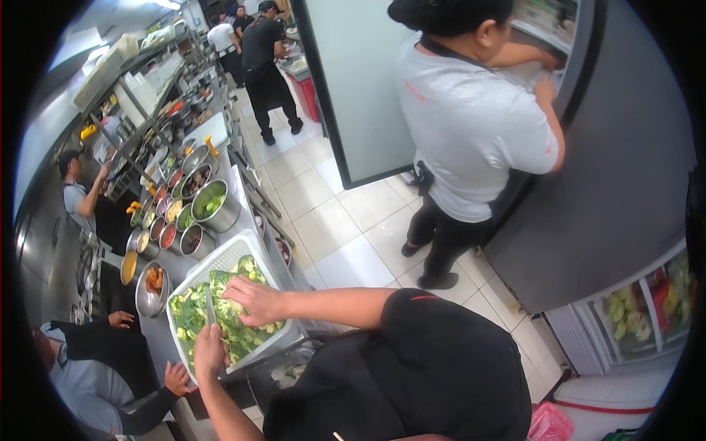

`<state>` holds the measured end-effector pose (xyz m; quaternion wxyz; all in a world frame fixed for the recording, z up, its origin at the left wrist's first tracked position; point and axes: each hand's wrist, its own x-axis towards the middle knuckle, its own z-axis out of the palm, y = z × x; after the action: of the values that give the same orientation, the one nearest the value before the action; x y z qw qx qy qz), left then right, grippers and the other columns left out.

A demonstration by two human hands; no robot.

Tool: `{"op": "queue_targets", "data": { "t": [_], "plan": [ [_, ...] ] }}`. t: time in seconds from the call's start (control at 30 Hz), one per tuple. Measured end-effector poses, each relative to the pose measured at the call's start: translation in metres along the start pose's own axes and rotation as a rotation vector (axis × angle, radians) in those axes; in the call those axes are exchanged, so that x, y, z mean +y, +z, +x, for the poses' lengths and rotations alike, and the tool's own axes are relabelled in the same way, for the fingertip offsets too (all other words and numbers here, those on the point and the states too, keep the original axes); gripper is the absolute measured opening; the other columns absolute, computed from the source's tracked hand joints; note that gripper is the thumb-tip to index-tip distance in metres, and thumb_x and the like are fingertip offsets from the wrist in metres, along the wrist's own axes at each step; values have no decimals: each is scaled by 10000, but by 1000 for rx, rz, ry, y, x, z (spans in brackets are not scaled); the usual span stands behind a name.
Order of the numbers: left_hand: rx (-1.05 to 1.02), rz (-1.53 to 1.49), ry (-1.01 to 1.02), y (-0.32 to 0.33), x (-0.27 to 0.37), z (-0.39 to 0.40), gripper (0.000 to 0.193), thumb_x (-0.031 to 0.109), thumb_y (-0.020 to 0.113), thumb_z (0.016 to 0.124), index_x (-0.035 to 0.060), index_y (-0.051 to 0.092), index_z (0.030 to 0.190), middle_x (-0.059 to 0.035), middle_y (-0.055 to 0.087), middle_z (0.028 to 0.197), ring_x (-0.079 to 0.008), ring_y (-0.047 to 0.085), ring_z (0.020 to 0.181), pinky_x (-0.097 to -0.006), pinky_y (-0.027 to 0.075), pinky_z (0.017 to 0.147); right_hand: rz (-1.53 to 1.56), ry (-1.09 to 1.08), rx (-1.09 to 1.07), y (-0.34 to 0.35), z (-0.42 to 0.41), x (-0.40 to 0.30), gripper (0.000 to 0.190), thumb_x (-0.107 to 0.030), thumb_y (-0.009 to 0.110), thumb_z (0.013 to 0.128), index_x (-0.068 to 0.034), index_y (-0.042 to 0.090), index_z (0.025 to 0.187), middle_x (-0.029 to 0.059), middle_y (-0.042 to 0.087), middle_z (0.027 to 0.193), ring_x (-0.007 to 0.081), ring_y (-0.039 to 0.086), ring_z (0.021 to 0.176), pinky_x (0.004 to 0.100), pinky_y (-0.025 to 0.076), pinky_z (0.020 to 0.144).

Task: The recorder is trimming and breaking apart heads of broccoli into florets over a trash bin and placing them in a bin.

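My left hand (209, 353) grips a knife (210, 306), its blade pointing away from me over the broccoli. My right hand (256, 300) is beside the blade, fingers curled round a broccoli piece that they partly hide. Both hands are over a white perforated plastic basket (268, 270) full of cut broccoli florets (193, 308). The basket rests on a steel counter (160, 344).
Steel pots of chopped vegetables (215, 205) and a steel bowl (150, 302) of browned food stand beyond the basket. A co-worker's hand (179, 379) is near its left corner. At right, another person (469, 121) reaches into an open refrigerator (595, 165). More people work farther back.
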<state>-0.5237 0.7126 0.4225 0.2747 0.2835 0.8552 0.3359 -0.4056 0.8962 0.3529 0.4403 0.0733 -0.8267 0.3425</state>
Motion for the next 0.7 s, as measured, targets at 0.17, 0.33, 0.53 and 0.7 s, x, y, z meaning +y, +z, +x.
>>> {"op": "queue_targets", "data": {
  "t": [0.17,0.33,0.53,0.7],
  "plan": [
    [220,-187,-49,10,-71,10,206,269,465,986,72,483,928,-35,471,586,-147,438,361,-290,360,326,-51,88,37,22,-6,-2,626,-123,732,691,9,471,1244,201,482,1186,378,470,1147,445,402,1007],
    [292,-321,55,23,-56,-1,180,239,422,1013,66,467,1027,-25,448,612,-135,473,385,-268,385,355,-2,204,112,34,-4,13,662,-157,724,708,4,457,1292,215,473,1212,392,452,1180,447,379,1041],
    [350,-301,104,45,-28,-16,311,271,400,1032,49,468,1239,-60,509,660,-151,545,454,-290,419,396,-83,209,120,35,-2,7,621,-190,758,679,-43,528,1238,171,491,1135,372,479,1095,430,413,970],
    [500,-195,81,60,-73,13,330,270,466,996,29,479,1221,-146,588,739,-229,586,586,-389,458,551,-7,167,46,43,-1,13,597,-223,764,660,-49,538,1184,172,516,1093,373,495,1057,440,418,950]
  ]
}}
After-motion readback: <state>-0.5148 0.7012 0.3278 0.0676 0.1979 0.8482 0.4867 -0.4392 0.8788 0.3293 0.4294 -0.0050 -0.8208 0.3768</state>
